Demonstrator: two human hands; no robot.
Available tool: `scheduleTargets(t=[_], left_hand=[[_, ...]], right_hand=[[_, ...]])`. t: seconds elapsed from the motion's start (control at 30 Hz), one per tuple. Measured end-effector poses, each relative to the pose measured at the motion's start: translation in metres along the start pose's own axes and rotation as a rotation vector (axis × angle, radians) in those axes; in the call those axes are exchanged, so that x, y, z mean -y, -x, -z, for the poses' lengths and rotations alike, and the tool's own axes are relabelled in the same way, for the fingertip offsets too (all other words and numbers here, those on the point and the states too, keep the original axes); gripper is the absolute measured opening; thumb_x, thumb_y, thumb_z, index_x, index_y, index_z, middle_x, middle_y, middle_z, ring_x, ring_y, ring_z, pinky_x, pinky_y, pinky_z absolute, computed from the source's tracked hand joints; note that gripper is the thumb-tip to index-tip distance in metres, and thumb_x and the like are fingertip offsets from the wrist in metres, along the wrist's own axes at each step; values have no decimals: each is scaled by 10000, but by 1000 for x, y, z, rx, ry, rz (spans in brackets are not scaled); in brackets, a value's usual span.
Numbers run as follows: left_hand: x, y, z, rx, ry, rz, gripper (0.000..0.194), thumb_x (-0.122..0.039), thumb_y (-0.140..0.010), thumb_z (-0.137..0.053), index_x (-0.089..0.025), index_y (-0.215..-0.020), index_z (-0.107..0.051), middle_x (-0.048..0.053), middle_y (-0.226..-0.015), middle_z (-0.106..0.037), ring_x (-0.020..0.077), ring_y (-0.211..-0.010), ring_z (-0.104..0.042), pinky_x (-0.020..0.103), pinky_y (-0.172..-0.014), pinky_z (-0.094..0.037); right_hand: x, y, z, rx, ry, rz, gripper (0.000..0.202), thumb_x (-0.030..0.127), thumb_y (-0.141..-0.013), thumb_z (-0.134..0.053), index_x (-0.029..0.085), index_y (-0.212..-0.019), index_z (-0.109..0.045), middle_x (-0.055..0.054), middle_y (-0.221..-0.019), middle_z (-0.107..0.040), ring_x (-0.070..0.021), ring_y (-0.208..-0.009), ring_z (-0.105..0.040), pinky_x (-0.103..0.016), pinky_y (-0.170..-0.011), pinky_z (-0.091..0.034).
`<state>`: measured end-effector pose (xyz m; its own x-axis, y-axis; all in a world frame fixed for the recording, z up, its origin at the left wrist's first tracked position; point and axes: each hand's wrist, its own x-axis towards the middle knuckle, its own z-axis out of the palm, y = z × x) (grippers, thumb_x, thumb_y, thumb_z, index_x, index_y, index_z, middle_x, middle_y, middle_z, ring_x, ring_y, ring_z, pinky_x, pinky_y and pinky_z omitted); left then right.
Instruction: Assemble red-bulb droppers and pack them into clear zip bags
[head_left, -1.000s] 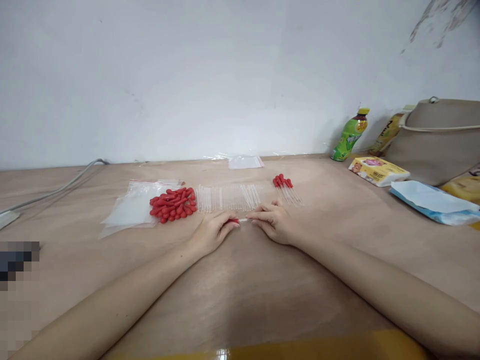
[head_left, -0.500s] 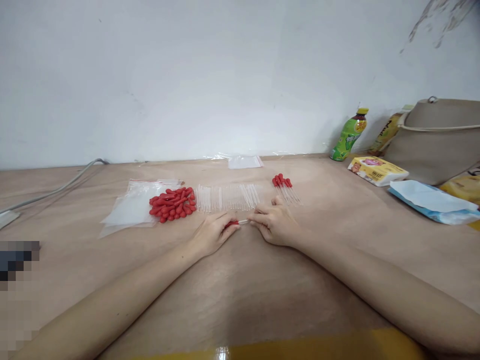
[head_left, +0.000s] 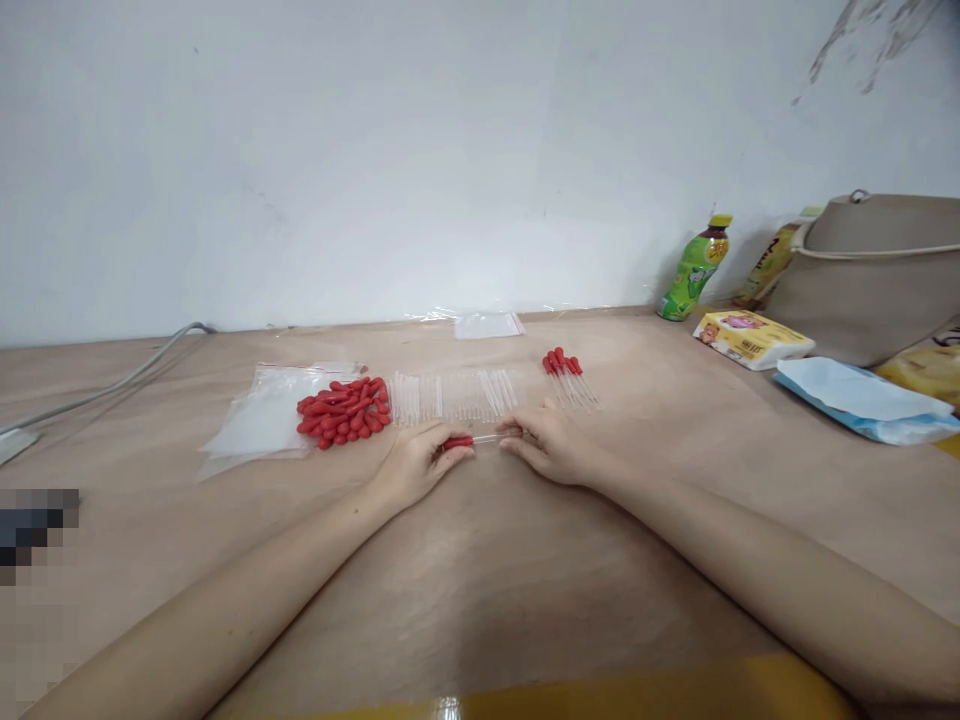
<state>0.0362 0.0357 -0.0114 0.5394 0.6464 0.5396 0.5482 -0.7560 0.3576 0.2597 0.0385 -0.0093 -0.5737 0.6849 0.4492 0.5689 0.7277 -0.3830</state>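
Observation:
My left hand (head_left: 420,462) is closed around a red rubber bulb (head_left: 459,442), part of which shows between thumb and fingers. From the bulb's open end a thin clear dropper tube (head_left: 486,438) runs rightward to my right hand (head_left: 549,445), whose fingertips pinch its far end. Just beyond my hands lies a row of loose clear tubes (head_left: 457,396). A heap of red rubber bulbs (head_left: 345,410) sits left of that row. Several droppers with red bulbs on them (head_left: 568,375) lie side by side behind my right hand.
Clear zip bags (head_left: 259,420) lie under and left of the bulb heap; another small bag (head_left: 489,326) rests near the wall. On the right are a green bottle (head_left: 696,270), a tissue pack (head_left: 750,340), a blue-white packet (head_left: 862,400) and a grey bag (head_left: 862,290). A cable (head_left: 127,378) crosses the left.
The fingers of my right hand have drawn closer together at the tube's end. Both hands stay in nearly the same place, and the view has shifted slightly.

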Motion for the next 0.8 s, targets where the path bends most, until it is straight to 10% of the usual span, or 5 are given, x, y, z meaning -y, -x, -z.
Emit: scheduleTargets(t=[0.27,0.8], left_hand=[[-4,-1,0,31,-17,-23,148,-270,-850,-518,-177,-893,-625,10,-736,-629,112,-635,-567,223,-602,-445],[-3,-3,-3,59,-10,-22,167,-269,-863,-481,-176,-902,-614,27,-776,-635,123,-658,-570,239,-607,-447]], right_hand=[[0,0,-6,-97,302,184,235,227,-875,-398,181,-832,-624,-17,-695,-631,-115,-609,-507,-316,-659,-208],[9,-7,-7,40,259,63,277,235,-886,-377,164,-697,-567,-1,-675,-650,-98,-564,-498,-300,-681,-197]])
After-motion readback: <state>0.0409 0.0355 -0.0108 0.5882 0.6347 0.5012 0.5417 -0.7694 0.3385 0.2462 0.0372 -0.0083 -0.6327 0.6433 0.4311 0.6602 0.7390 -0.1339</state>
